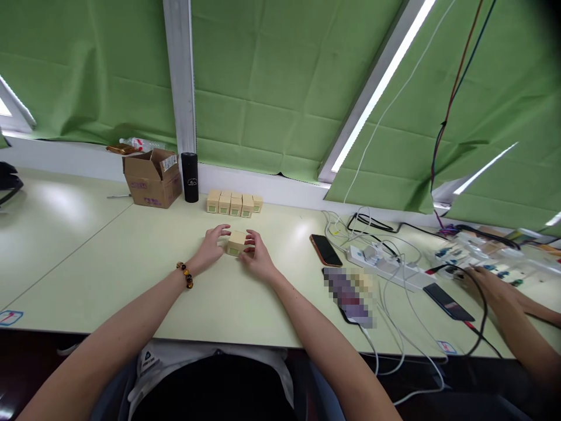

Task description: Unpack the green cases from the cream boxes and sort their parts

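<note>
Small box [236,243] sits on table [131,280] between hands, short of box row [230,204]. I see left hand [211,250] at left side, right hand [261,261] overlapping right; can't tell whether clamped. Looks near-cubic, no clear long axis; neither hand plainly nearer.

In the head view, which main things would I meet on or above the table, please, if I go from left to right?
Open cardboard box, black tumbler, left hand, small box, right hand, orange-edged phone, white power strip, dark phone, co-worker's hand.
</note>
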Demonstrator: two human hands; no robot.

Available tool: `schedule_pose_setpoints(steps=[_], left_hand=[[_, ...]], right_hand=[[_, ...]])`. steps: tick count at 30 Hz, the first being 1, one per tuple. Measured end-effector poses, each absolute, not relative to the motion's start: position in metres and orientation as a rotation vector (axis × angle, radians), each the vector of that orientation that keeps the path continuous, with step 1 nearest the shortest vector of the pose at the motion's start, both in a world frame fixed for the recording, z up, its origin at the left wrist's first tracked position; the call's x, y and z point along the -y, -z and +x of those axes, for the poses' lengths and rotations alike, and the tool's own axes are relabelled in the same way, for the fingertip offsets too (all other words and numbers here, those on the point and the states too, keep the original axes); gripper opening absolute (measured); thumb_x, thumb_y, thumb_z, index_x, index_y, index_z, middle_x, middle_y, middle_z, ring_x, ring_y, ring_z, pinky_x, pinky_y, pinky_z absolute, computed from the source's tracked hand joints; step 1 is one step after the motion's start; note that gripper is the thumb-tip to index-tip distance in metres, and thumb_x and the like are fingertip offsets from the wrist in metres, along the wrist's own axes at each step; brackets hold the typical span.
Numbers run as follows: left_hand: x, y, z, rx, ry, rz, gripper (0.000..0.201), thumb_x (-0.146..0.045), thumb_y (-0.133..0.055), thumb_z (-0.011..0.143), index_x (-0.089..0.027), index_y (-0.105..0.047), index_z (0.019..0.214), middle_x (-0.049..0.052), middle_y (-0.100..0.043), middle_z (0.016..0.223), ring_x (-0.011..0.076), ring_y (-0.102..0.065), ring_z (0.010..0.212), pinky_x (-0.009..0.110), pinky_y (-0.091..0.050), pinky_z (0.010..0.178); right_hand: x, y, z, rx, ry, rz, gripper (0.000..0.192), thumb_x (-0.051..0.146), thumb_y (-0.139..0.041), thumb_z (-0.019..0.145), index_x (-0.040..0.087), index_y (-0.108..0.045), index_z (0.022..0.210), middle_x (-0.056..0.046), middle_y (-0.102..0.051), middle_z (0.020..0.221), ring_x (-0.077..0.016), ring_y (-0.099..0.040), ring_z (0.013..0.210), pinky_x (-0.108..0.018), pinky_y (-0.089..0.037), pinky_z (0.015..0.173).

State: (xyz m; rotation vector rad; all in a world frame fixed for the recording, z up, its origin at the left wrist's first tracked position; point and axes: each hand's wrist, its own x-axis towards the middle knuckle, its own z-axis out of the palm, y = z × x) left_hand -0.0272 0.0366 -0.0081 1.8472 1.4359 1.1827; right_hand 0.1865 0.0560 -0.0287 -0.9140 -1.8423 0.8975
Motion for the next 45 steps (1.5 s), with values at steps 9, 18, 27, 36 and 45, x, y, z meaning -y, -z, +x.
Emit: schedule_pose_setpoints(steps=[9,18,27,36,45], left_hand=[[-0.033,-0.001,-0.026,-1.532,-1.187,1.818,0.076,-0.001,-0.048,0.065,-0.024,-0.056,0.137,0.008,-0.075,0.127,0.0299,-0.052,0.140,0.050,-0.051,0.108],[-0.033,-0.002,-0.031,-1.720,-1.249,1.836,0.050,-0.006,-0.050,0.073,-0.026,-0.062,0.116,0.003,-0.081,0.103,0.0323,-0.058,0.128,0.056,-0.047,0.108],[-0.027,-0.005,-0.025,-1.789,-1.141,1.905,0.043,-0.008,-0.054,0.075,-0.026,-0.063,0.113,0.005,-0.080,0.107,0.0333,-0.058,0.123,0.055,-0.047,0.106],[-0.011,-0.001,-0.004,-1.767,-0.995,2.074,0.059,-0.030,-0.072,0.079,-0.024,-0.051,0.134,0.015,-0.066,0.135,0.0389,-0.054,0.134,0.054,-0.044,0.106],[-0.017,0.006,-0.004,-1.752,-0.980,2.006,0.063,-0.044,-0.070,0.090,-0.023,-0.042,0.143,0.016,-0.065,0.142,0.0359,-0.060,0.134,0.056,-0.037,0.114]], right_hand=[[-0.066,0.033,0.189,1.834,-0.829,-0.975,0.063,0.017,-0.067,0.083,0.027,-0.047,0.142,-0.013,-0.054,0.134,-0.0257,-0.061,0.119,-0.046,-0.062,0.094],[-0.074,0.031,0.205,1.762,-0.610,-1.253,0.045,0.016,-0.058,0.083,0.025,-0.056,0.127,-0.010,-0.060,0.115,-0.0306,-0.057,0.115,-0.049,-0.059,0.090],[-0.053,0.024,0.191,1.937,-0.684,-1.082,0.067,0.014,-0.064,0.076,0.028,-0.048,0.139,-0.010,-0.062,0.135,-0.0283,-0.060,0.118,-0.051,-0.054,0.101],[-0.055,0.029,0.185,1.770,-0.888,-0.969,0.073,0.012,-0.060,0.072,0.028,-0.046,0.142,-0.009,-0.064,0.124,-0.0202,-0.067,0.096,-0.038,-0.061,0.080],[-0.059,0.030,0.184,1.612,-1.089,-0.860,0.057,0.016,-0.058,0.077,0.026,-0.047,0.133,-0.006,-0.066,0.112,-0.0184,-0.071,0.091,-0.041,-0.062,0.089]])
